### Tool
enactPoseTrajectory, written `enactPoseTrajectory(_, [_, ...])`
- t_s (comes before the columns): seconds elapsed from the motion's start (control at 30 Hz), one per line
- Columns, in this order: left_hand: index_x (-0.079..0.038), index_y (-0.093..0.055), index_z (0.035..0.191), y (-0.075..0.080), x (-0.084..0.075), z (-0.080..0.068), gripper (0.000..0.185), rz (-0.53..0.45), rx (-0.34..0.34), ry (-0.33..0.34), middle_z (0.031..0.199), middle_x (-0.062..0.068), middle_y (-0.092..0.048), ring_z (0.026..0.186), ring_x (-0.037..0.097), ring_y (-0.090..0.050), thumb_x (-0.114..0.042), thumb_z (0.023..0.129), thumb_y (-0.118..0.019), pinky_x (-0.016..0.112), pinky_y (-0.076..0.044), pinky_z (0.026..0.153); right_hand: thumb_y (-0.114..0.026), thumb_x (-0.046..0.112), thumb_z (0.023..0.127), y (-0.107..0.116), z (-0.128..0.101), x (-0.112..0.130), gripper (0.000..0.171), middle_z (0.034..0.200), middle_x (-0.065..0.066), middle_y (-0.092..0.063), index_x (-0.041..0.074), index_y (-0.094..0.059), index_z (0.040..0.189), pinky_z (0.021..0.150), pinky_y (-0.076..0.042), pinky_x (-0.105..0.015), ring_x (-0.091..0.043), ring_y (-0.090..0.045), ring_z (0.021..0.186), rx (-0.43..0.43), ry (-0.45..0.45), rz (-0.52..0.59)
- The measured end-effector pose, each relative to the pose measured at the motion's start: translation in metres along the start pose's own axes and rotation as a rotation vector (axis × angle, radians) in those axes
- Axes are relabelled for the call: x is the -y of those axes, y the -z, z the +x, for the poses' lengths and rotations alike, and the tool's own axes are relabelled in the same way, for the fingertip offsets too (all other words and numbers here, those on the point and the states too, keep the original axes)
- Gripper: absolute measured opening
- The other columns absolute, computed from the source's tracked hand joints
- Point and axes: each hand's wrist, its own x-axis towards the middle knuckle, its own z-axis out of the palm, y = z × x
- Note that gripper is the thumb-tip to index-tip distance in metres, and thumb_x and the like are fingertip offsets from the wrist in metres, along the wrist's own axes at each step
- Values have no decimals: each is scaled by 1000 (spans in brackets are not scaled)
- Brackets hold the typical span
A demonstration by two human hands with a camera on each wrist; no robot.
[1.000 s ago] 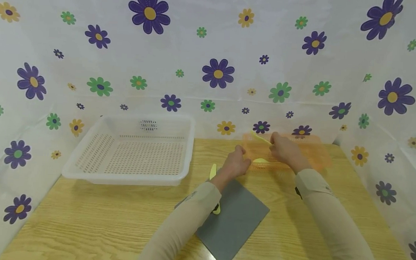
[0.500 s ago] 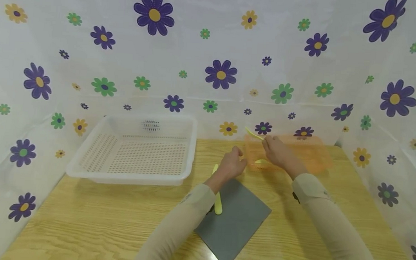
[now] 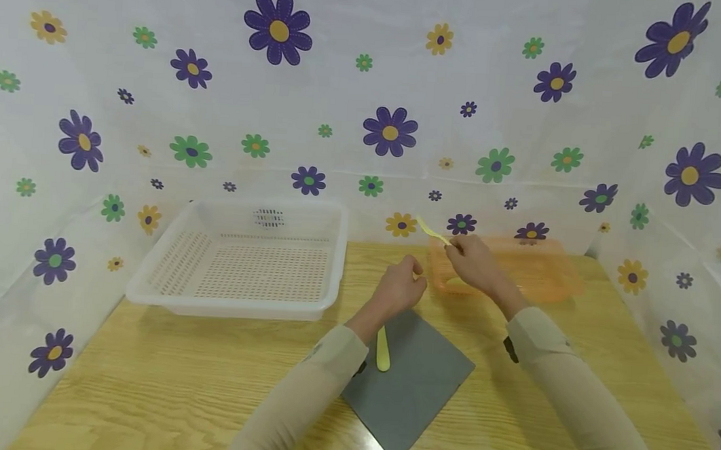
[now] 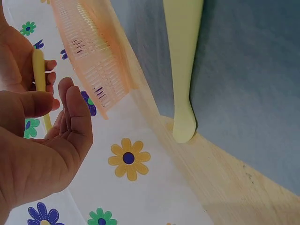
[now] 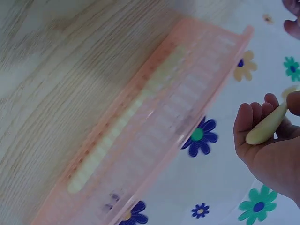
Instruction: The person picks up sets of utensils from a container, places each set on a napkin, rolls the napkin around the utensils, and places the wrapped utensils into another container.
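Right hand (image 3: 471,261) pinches the yellow spoon (image 3: 431,233), tip at 10 o'clock; keep your open left hand (image 3: 401,288) steady below.

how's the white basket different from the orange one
The white basket is clearly larger and sits at the table's left rear; the orange basket is smaller, at the right rear. The white basket holds nothing visible, while the orange basket has a pale yellow utensil inside. Both are perforated plastic trays.

Orange basket (image 3: 541,275), white basket (image 3: 242,259), grey mat (image 3: 416,384).
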Motion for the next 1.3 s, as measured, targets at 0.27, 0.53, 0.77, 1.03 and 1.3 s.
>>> enactPoseTrajectory(0.27, [-3,-54,117,7,2,-14,22,57,2,-49,66,1,-53,50,11,-42,-15,99,-49,25,-35,48,-53,12,97,-12,-10,25,21,77,-6,-50,-5,-61,106,50,-35,-26,-15,-42,58,-6,-67,72])
enactPoseTrajectory(0.53, [-4,-57,111,11,6,-30,17,155,8,-68,69,2,-56,53,12,-46,-15,99,-51,25,-37,48,-62,11,94,-23,-20,42,20,82,-11,-63,-7,-66,100,54,-41,-25,-15,-48,64,25,-82,132])
enactPoseTrajectory(0.77, [-3,-58,110,17,14,-41,16,201,15,-101,70,2,-56,53,12,-47,-14,100,-51,26,-37,48,-63,11,93,-35,-24,47,19,81,-11,-66,-8,-66,98,54,-54,-28,-11,-58,61,88,-150,251])
enactPoseTrajectory(1.03, [-3,-58,108,22,23,-52,15,270,2,-95,82,5,-61,58,14,-51,-12,99,-52,27,-41,50,-60,10,95,-53,-31,49,24,87,-15,-67,-12,-63,105,63,-60,-40,-17,-67,67,172,-237,368])
enactPoseTrajectory(1.3, [-2,-58,106,27,38,-60,12,346,-7,-127,87,8,-65,59,13,-48,-5,95,-58,25,-40,51,-60,8,94,-72,-37,47,18,76,-11,-64,-8,-66,90,61,-60,-40,-19,-68,60,210,-292,337])
